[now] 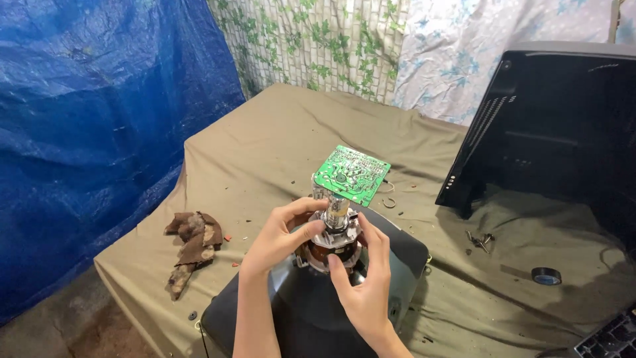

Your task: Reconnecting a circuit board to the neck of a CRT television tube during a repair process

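No pkgs, labels or signs; one dark picture tube (291,318), screen-side down, at the olive-covered table's (278,146) near edge.

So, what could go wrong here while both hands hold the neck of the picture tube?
1. The left hand and right hand grip the copper coil yoke around the thin glass neck; twisting might crack it.
2. The green circuit board sits tilted on the neck's end and could bend there.
3. Small loose screws on the olive cloth may roll away.

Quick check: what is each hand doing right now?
Left hand: fingers closed around the round copper-wound coil assembly on the dark picture tube's neck.
Right hand: gripping the same coil assembly from its other side.
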